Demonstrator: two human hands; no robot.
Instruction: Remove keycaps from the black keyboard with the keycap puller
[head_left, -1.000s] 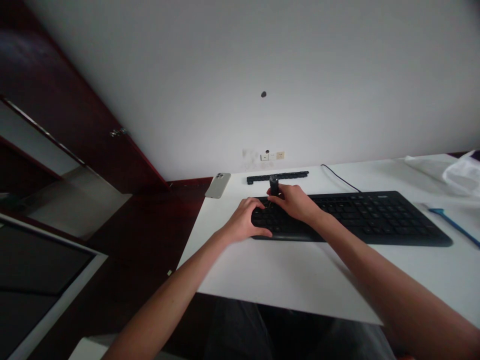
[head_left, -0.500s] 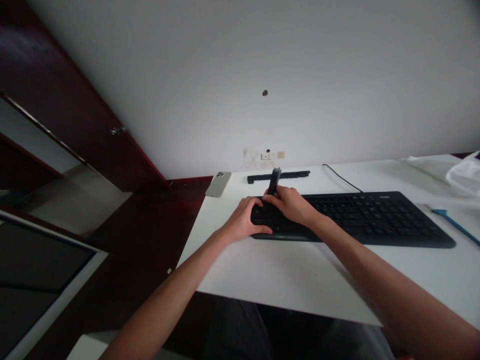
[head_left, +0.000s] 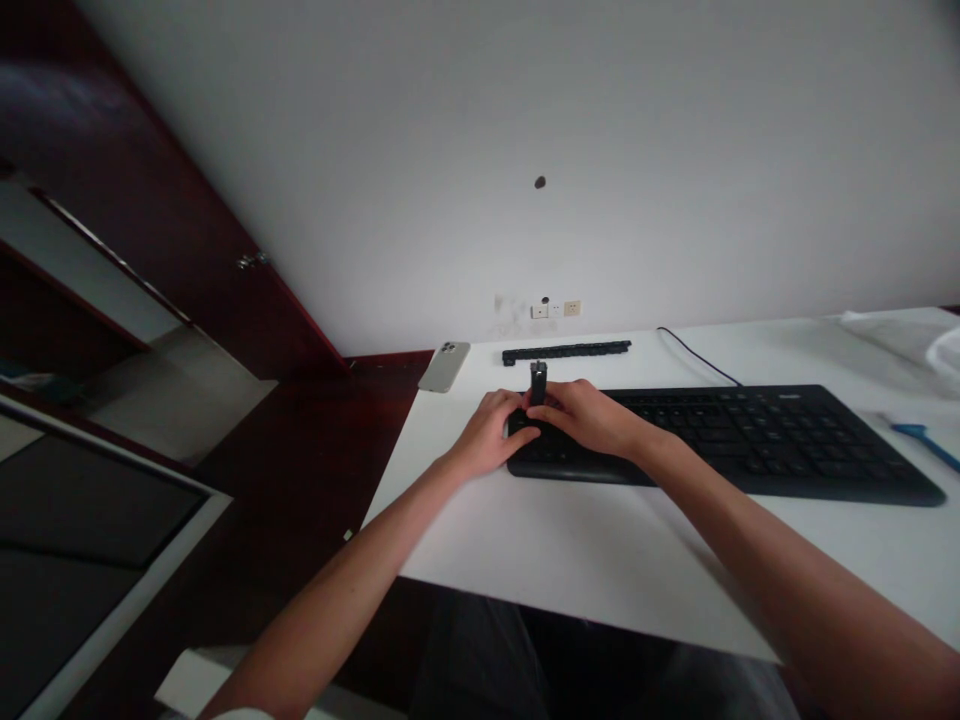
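Note:
A black keyboard lies on the white desk. My left hand rests at its left end, thumb and forefinger apart in a C shape with the thumb over the keys. My right hand pinches a short black stick-shaped tool that stands nearly upright above the keyboard's upper left part. The tool's top end has small lighter prongs, while its lower end is hidden by my fingers. The left fingertips are close beside the tool; whether they touch it I cannot tell.
Behind the keyboard lies a row of small black pieces like keycaps. A phone is at the desk's left edge. To the right are a blue-handled tool and a white plastic bag. The keyboard cable runs towards the wall.
The black tool has come lower and more upright, tilting less to the right. My left thumb has moved up closer to the fingers. The view has shifted slightly left.

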